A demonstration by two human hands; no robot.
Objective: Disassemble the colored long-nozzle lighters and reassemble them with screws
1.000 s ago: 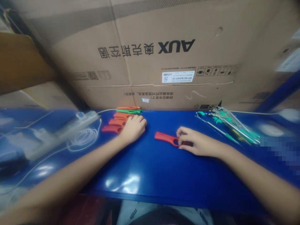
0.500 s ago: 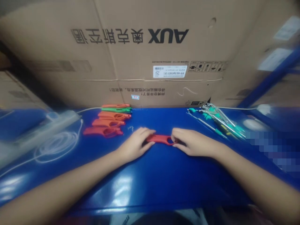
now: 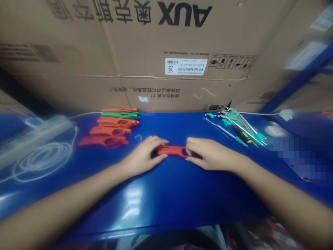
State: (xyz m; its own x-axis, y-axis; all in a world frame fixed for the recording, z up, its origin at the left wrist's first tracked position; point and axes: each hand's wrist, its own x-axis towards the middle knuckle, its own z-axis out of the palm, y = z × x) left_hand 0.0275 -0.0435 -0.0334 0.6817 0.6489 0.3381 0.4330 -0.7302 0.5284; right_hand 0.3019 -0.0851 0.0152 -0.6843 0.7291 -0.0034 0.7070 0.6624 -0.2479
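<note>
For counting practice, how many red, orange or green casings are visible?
6: red casing held by left hand and right hand; leftward, near to far, second red, orange, another orange, green, last orange.

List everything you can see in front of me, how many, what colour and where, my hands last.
table: one, blue, centre
red handle: one, red, middle of the table
other handles: five; three orange, one green, one red; row at left
metal rods: several, silver with green parts, piled at right
tiny bits: few, pale, beside the row
power strip: one, white, far left
cable: count unclear, white, coiled at left, also along the back
white objects: two, white, right, unclear what
cardboard: count unclear, brown, behind
labels: three, white, on the cardboard, two blurred
sticker: one, blue-edged, low on the cardboard
post: at least one, blue, right
left hand: one, bare, fingers on the red handle's left end
right hand: one, bare, fingers on its looped end
</note>
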